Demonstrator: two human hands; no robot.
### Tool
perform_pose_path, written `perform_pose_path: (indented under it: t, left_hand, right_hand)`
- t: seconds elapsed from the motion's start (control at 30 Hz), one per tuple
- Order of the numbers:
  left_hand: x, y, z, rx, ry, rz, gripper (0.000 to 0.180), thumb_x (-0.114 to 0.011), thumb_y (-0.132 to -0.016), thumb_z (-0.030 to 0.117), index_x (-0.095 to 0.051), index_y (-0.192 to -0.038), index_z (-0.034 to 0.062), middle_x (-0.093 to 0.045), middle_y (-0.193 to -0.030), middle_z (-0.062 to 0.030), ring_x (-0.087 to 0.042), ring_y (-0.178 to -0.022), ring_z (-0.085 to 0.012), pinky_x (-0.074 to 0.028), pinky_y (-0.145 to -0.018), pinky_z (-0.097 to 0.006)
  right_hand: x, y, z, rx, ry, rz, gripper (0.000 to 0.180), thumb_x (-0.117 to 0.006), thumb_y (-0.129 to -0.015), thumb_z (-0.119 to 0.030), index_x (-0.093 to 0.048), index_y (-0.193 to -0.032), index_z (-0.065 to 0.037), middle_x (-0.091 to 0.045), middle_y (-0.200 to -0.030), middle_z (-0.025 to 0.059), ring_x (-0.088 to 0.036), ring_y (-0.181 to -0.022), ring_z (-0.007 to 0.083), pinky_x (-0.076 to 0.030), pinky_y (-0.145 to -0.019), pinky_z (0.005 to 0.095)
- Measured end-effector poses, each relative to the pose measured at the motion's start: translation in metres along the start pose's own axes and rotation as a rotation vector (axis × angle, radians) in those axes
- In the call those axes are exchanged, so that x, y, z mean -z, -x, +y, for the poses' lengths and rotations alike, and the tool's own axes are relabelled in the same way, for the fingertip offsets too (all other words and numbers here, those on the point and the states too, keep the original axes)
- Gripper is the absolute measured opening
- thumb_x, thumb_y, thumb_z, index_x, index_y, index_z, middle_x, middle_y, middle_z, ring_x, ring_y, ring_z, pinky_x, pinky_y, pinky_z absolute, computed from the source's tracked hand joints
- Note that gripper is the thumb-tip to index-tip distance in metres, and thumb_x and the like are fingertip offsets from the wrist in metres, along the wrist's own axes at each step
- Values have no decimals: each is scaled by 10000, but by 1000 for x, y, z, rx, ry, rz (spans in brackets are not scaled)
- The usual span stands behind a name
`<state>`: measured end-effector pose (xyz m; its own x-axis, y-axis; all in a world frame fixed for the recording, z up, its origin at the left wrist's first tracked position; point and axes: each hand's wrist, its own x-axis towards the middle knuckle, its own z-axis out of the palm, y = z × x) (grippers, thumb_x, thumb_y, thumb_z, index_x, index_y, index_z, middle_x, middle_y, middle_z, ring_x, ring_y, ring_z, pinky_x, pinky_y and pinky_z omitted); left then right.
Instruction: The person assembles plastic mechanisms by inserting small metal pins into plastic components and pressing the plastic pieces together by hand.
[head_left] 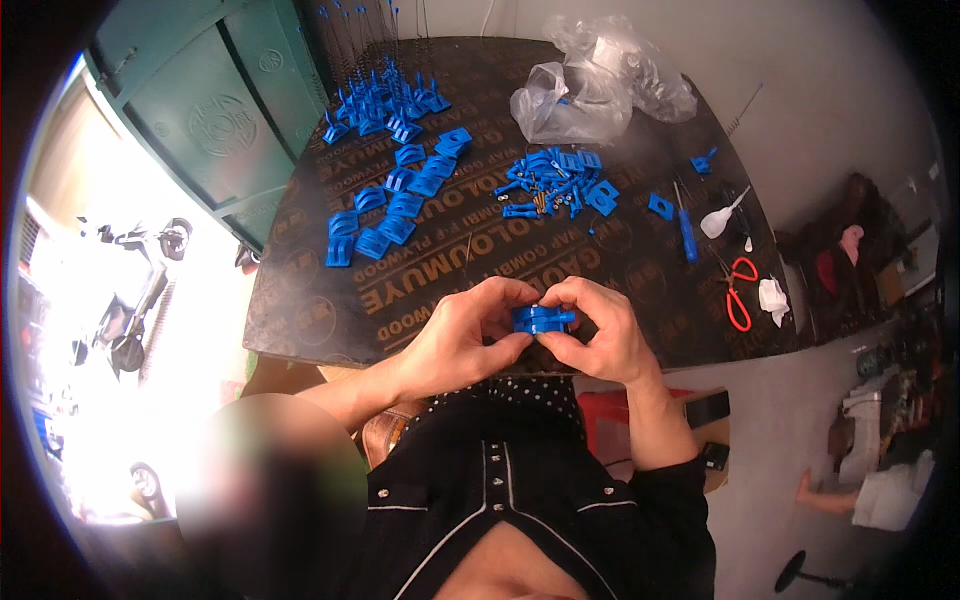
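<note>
On the left of the desk [330, 300] I see rows of blue clips [385, 210], far from my hands. Near me, my left hand [455, 340] has its grip closed on one side of a small blue part [542, 319]. My right hand [600, 335] pinches the other side. The part sits between my fingers, just over the near edge. I think both hands should hold it steady and push straight. Far right lie red scissors [737, 290].

The scene is being lit dimly indoors; the doorway [110, 300] at left is being blown out by daylight, and edges are being bent and darkened by fisheye distortion
</note>
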<state>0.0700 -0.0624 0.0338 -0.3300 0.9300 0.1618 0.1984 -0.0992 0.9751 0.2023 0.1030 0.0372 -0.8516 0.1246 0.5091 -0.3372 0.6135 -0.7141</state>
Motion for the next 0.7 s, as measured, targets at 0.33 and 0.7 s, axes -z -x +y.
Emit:
perform_pose_path:
  t: [0.33, 0.7]
  left_hand:
    - [31, -55, 6, -24, -83, -49, 375, -666, -811, 42, -604, -1172, -34, -645, -874, -69, -569, -765, -88, -499, -663, -271]
    - [52, -71, -30, 71, -78, 33, 392, -636, -831, 33, -564, -1204, -64, -666, -834, -74, -635, -720, -99, -526, -667, -255]
  right_hand:
    - [19, -45, 26, -42, 45, 7, 257, -705, -789, -136, -600, -982, -2, -620, -781, 61, -539, -613, 106, -442, -546, 269]
    - [7, -73, 74, -104, -49, -129, 258, -715, -796, -121, -607, -1008, -20, -615, -832, 22, -533, -654, 82, -446, -588, 243]
